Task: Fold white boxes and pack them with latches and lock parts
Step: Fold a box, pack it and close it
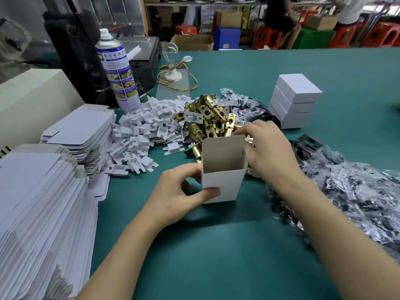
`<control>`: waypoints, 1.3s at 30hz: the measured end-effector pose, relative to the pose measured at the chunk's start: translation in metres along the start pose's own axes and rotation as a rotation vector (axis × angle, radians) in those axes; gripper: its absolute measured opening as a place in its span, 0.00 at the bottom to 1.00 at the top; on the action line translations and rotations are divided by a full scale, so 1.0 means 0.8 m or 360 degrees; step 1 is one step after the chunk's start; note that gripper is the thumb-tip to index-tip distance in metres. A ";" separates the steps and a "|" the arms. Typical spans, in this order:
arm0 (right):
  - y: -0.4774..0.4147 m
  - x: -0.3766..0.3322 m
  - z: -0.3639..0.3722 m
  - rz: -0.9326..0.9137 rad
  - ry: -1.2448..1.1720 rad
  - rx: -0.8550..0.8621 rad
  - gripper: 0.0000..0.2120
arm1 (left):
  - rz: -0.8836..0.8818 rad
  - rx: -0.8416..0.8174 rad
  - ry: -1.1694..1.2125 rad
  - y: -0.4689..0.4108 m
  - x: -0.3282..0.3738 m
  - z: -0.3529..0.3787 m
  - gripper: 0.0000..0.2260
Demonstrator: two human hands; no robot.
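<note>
Fingers (192,168) curled, both hands
Left hand (184,191) pinches the upright white box (223,182); right hand (268,146) grips a metal part (250,140) at its rim.

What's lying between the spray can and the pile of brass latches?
A heap of small white inserts, from can to latches, in the head view.

A spray can (118,68) stands near a bare light bulb (170,54).
</note>
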State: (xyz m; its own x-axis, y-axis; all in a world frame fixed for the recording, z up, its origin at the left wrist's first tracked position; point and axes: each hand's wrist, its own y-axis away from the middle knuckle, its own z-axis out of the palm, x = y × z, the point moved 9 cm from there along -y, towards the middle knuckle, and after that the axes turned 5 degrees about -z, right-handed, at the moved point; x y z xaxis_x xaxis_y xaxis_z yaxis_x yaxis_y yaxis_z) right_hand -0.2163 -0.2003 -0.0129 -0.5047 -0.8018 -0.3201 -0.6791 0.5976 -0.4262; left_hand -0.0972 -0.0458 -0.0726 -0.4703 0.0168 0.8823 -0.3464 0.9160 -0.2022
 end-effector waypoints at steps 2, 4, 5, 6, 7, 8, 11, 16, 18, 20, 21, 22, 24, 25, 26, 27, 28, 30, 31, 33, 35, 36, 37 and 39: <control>-0.024 0.006 0.003 0.0013 0.0198 -0.0115 0.18 | 0.0008 -0.0007 0.0004 0.000 0.000 -0.001 0.13; -0.046 0.012 0.007 0.0038 0.0335 -0.0221 0.20 | 0.0015 -0.0019 0.0005 0.001 0.000 -0.001 0.12; -0.054 0.014 0.011 0.0042 0.0397 -0.0297 0.20 | 0.0017 -0.0024 0.0011 0.001 0.001 -0.002 0.12; -0.061 0.016 0.016 0.0042 0.0450 -0.0390 0.19 | 0.0017 -0.0030 0.0017 0.002 0.001 -0.002 0.12; -0.065 0.017 0.022 0.0036 0.0488 -0.0484 0.17 | 0.0015 -0.0033 0.0022 0.002 0.001 -0.002 0.12; -0.069 0.018 0.027 0.0023 0.0515 -0.0560 0.16 | 0.0012 -0.0034 0.0025 0.003 0.001 -0.002 0.12; -0.075 0.012 0.031 -0.0058 0.0632 -0.0624 0.14 | 0.0005 -0.0040 0.0019 0.003 0.002 -0.002 0.11; -0.071 0.005 0.034 -0.0143 0.0728 -0.0499 0.14 | -0.0001 -0.0042 0.0004 0.003 0.001 -0.003 0.10; -0.068 0.008 0.034 -0.0132 0.0690 -0.0498 0.15 | -0.0001 -0.0043 -0.0006 0.003 0.001 -0.003 0.09; -0.068 0.010 0.029 -0.0108 0.0603 -0.0477 0.15 | -0.0003 -0.0041 -0.0022 0.003 0.002 -0.003 0.09; -0.070 0.010 0.022 -0.0078 0.0522 -0.0402 0.13 | 0.0000 -0.0040 -0.0026 0.003 0.002 -0.003 0.09; -0.073 0.011 0.013 -0.0033 0.0419 -0.0298 0.12 | 0.0003 -0.0038 -0.0027 0.003 0.003 -0.003 0.09; -0.081 0.011 -0.002 0.0043 0.0234 -0.0120 0.10 | 0.0007 -0.0033 -0.0024 0.003 0.004 -0.003 0.09; -0.085 0.009 -0.002 0.0062 0.0187 -0.0100 0.11 | 0.0006 -0.0030 -0.0021 0.003 0.004 -0.003 0.09; -0.088 0.006 0.001 0.0068 0.0178 -0.0119 0.15 | 0.0005 -0.0027 -0.0021 0.003 0.004 -0.004 0.09; -0.091 0.003 0.007 0.0069 0.0195 -0.0153 0.20 | 0.0002 -0.0027 -0.0022 0.003 0.004 -0.004 0.09; -0.093 0.000 0.013 0.0071 0.0220 -0.0184 0.24 | 0.0000 -0.0027 -0.0023 0.004 0.004 -0.004 0.09; -0.097 -0.001 0.026 0.0082 0.0252 -0.0212 0.25 | 0.0003 -0.0031 -0.0018 0.004 0.004 -0.004 0.08; -0.099 -0.001 0.031 0.0102 0.0266 -0.0211 0.24 | 0.0006 -0.0031 -0.0015 0.004 0.004 -0.004 0.08; -0.102 0.001 0.033 0.0167 0.0268 -0.0169 0.21 | 0.0011 -0.0028 -0.0012 0.003 0.004 -0.004 0.08; -0.104 0.002 0.026 0.0229 0.0211 -0.0088 0.18 | 0.0012 -0.0025 -0.0017 0.003 0.003 -0.004 0.09; -0.104 0.000 0.018 0.0248 0.0175 -0.0037 0.18 | 0.0016 -0.0023 -0.0021 0.003 0.003 -0.004 0.09; -0.106 -0.002 0.008 0.0260 0.0130 0.0017 0.17 | 0.0020 -0.0022 -0.0025 0.003 0.003 -0.004 0.09; -0.109 -0.004 -0.016 0.0291 0.0023 0.0123 0.18 | 0.0025 -0.0023 -0.0031 0.003 0.002 -0.004 0.09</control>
State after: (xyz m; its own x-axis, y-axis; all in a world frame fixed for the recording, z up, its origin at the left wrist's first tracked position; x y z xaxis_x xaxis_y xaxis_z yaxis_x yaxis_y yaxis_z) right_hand -0.1621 -0.2502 0.0359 -0.6236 -0.6796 -0.3862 -0.5330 0.7311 -0.4259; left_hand -0.0961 -0.0423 -0.0703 -0.4911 0.0237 0.8708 -0.3274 0.9213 -0.2097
